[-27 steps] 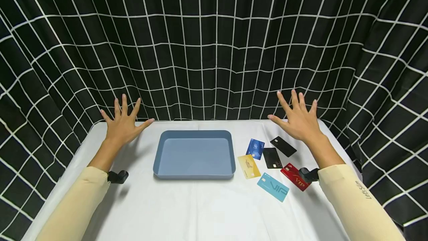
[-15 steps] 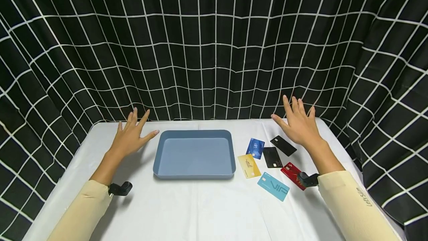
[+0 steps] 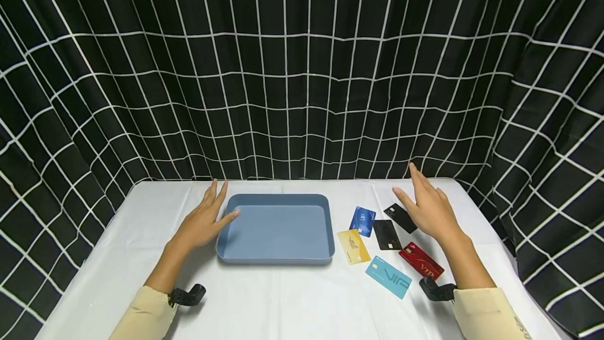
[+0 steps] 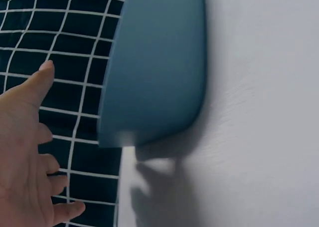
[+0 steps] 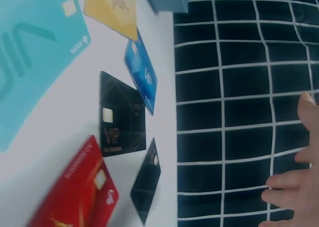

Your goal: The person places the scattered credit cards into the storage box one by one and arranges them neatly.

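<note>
"Six lie on the white table (image 3: 283, 303), to the right of the tray (image 3: 278, 262): a blue card (image 3: 363, 221), a yellow card (image 3: 354, 247), a teal card (image 3: 389, 277), a red card (image 3: 421, 259), a near black card (image 3: 387, 234) and a far black card (image 3: 398, 216)."

"How much is done?"

"Nothing that I can see. Every card is outside the tray and none is picked up, so I judge all six are left to handle."

"And your hands?"

"I hold nothing. My left grip (image 3: 202, 225) is wide, its thumb over the tray's left rim. My right grip (image 3: 433, 213) has straight fingers and a spread thumb, near the far black card."

"Touching anything?"

"Both look apart from things in the wrist views; how high they hover, I can't tell."

"What's hard to make out?"

"From above, my fingers overlap one another, and the right wrist camera (image 3: 435, 290) covers the red card's lower edge. The right wrist view crops the teal and red cards and shows only a corner of the tray. The left one is blurred and crops the tray too. The far black card's lettering I can't read."
</note>
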`<state>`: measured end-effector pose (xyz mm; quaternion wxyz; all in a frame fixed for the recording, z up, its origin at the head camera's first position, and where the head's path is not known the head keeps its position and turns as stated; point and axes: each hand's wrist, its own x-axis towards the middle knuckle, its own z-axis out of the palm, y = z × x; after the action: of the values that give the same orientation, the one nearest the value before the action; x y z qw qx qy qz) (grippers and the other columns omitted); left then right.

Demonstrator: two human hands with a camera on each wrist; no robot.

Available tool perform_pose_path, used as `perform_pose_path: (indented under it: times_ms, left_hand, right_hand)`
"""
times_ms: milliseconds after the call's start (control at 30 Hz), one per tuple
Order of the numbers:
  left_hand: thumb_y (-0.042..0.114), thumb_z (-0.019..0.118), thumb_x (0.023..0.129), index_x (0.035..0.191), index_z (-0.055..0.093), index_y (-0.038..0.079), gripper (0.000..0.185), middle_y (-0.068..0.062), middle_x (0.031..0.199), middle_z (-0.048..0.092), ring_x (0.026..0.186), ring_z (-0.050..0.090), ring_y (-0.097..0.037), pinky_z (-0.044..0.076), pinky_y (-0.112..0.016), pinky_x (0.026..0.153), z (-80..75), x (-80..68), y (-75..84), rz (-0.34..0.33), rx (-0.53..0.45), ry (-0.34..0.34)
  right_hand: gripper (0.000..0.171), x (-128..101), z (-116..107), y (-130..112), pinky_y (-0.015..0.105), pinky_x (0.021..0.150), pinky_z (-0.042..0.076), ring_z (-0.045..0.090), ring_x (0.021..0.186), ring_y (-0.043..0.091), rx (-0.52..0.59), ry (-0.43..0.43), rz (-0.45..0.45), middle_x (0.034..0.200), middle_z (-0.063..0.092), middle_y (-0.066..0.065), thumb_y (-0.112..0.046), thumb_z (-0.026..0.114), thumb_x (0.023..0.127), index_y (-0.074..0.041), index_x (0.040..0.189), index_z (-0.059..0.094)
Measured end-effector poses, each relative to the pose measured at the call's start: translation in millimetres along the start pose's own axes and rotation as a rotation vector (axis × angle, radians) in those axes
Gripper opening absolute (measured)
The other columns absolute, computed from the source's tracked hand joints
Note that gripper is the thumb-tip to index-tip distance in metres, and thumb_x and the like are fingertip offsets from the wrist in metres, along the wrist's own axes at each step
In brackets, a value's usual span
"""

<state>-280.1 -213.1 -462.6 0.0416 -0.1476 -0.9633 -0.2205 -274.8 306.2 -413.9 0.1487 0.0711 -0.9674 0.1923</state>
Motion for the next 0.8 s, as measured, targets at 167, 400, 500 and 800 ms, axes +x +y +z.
perform_pose_path:
  times_ms: [167,400,500,800]
  left_hand:
    - [0.064,0.046,0.101,0.164,0.009,0.010,0.091,-0.015,0.169,-0.006,0.155,0.005,-0.039,0.038,-0.073,0.105,12.2,-2.8,-1.4,-0.018,-0.050,-0.038]
    - [0.045,0.051,0.106,0.160,0.016,-0.002,0.080,-0.018,0.169,0.002,0.153,0.013,-0.041,0.020,-0.060,0.121,24.6,-3.6,-12.2,0.013,-0.204,-0.034]
    - [0.035,0.052,0.107,0.157,0.022,-0.007,0.072,-0.022,0.167,0.012,0.152,0.019,-0.041,0.023,-0.057,0.122,26.0,-2.5,-16.2,0.033,-0.277,-0.014]
    - [0.027,0.054,0.107,0.154,0.034,-0.006,0.061,-0.028,0.152,0.042,0.137,0.047,-0.043,0.043,-0.052,0.111,32.5,-3.9,-21.4,-0.062,-0.501,0.001]
  right_hand:
    - [0.081,-15.2,3.0,3.4,0.076,0.110,0.023,0.031,0.140,0.058,0.028,-0.012,0.034,0.158,0.028,0.033,-0.054,0.041,0.106,-0.007,0.163,0.010]
    - [0.079,-29.4,8.7,9.5,0.076,0.108,0.028,0.034,0.137,0.059,0.067,-0.028,0.092,0.157,0.031,0.033,-0.057,0.040,0.105,-0.005,0.162,0.019]
    - [0.078,-35.3,10.8,13.6,0.076,0.106,0.030,0.037,0.135,0.060,0.074,-0.027,0.109,0.154,0.033,0.035,-0.055,0.040,0.106,-0.005,0.162,0.019]
    - [0.074,-48.4,12.3,31.6,0.074,0.104,0.036,0.044,0.131,0.059,0.073,-0.067,0.149,0.145,0.046,0.036,-0.047,0.056,0.103,0.000,0.155,0.035]
